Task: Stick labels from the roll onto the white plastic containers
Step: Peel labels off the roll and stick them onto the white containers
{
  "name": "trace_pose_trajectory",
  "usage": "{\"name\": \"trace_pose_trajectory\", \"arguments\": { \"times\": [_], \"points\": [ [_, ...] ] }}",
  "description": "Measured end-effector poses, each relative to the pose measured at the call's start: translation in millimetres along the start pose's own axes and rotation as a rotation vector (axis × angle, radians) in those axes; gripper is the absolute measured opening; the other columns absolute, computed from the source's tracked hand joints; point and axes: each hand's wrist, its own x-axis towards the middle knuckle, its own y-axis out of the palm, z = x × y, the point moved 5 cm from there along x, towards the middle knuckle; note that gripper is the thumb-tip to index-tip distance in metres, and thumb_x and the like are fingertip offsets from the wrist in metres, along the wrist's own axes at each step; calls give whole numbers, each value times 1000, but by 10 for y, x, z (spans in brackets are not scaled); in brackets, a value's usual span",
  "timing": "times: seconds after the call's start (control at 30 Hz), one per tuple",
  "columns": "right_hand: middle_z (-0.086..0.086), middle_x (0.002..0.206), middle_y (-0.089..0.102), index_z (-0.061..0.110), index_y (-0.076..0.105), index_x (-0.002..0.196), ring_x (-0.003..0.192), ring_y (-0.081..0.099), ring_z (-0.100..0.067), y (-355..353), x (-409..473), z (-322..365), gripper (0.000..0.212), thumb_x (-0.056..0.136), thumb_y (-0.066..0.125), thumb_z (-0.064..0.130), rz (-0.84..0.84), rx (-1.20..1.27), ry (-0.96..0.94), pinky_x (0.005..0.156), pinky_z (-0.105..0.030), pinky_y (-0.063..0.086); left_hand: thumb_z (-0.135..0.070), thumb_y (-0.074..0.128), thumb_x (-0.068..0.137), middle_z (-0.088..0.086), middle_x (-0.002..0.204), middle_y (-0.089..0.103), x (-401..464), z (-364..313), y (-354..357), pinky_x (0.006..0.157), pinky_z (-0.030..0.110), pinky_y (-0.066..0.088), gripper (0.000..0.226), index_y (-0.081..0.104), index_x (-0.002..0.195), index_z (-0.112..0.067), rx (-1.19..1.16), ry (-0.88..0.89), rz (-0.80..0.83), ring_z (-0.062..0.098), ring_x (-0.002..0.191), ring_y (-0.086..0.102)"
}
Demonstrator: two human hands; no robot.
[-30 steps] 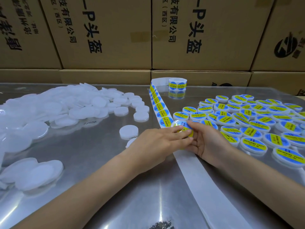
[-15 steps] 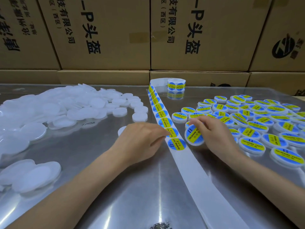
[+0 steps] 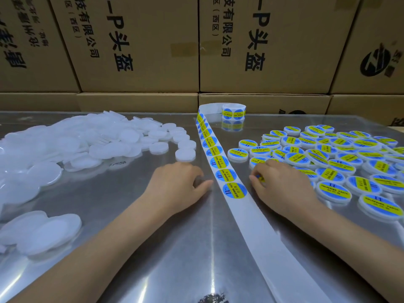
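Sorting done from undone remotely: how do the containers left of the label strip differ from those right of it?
The left containers have bare white tops; the right containers carry blue-and-yellow labels. The left ones are heaped in a pile, many overlapping or tilted; the right ones mostly lie flat, label up, a few overlapping. Both are round, shallow and white, on the same metal table.
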Motion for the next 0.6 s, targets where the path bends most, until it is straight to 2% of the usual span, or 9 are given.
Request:
{"name": "trace_pose_trajectory", "arguments": {
  "times": [0.07,0.17,0.23,0.3,0.4,0.47,0.6],
  "points": [
    [2,107,61,23,58,106,102,56,-23,21,-1,-66,32,95,35,42,17,-102,46,64,-30,30,-59,41,88,-7,87,62,-1,-6,25,62,28,37,38,61,86,-27,6,-23,34,21,86,59],
    [0,113,61,21,51,115,107,55,-24,56,-16,-114,33,95,34,42,46,-159,76,68,-32,34,-57,42,90,-8,96,61,-5,-38,36,67,28,34,36,62,93,-26,-8,-14,33,18,91,58],
    [1,120,60,22,52,121,114,51,-23,65,-4,-90,34,96,37,39,42,-61,7,83,-34,39,-54,44,90,-10,104,60,-16,-62,49,72,29,39,35,62,100,-26,-60,1,33,15,96,57],
    [5,123,60,25,56,122,119,48,-19,55,6,-3,31,95,44,34,47,153,-115,95,-32,37,-51,48,89,-13,113,57,-28,-106,83,84,30,43,34,60,111,-28,-173,45,57,11,105,54],
    [8,118,62,27,58,122,115,48,-15,83,-25,157,29,94,51,30,134,388,-232,95,-27,37,-47,59,86,-14,128,52,-49,-202,155,98,23,37,48,50,130,-30,-395,120,125,3,118,46],
    [8,112,64,27,58,121,111,51,-12,110,-43,188,30,92,56,30,163,460,-229,92,-28,40,-46,64,84,-14,134,49,-58,-253,180,103,19,33,56,46,135,-30,-507,160,124,0,123,44],
    [14,107,65,29,59,117,105,51,-9,115,-35,198,31,86,64,34,154,538,-224,88,-24,40,-60,64,77,-14,139,45,-56,-266,257,103,19,31,70,42,137,-32,-513,96,119,4,128,40]
  ]
}}
